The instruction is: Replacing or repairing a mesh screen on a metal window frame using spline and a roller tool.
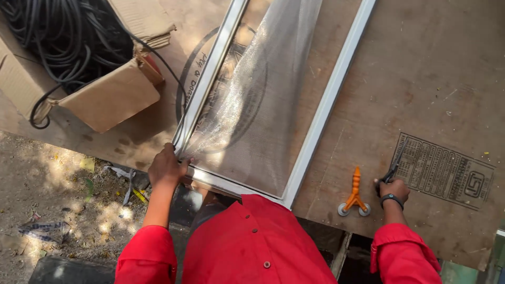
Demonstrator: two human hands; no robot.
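Head view: I stand at the near edge of a large plywood sheet (421,68) with a white aluminium frame (329,100) lying on it, running from near me to the far edge. Fine grey mesh (263,89) is draped loosely over the frame, puckered toward the near left corner. My left hand (165,168) rests on that near left corner, fingers curled over the frame edge and pressing the mesh down; it grips nothing else. My right hand (393,188), well to the right of the frame, is closed around a dark slim tool (393,169), its tip on the plywood; I cannot tell whether it is a knife or a pen. An orange spline roller (354,197) lies just left of that hand, untouched. Far left, a cardboard box (113,94) holds coiled black cord (58,37). Risks, as I judge them: the mesh is slack and held at one corner only, so it could slide or wrinkle if my left hand lifts; the frame's near end sits at the board's edge and could tip if I lean on it.
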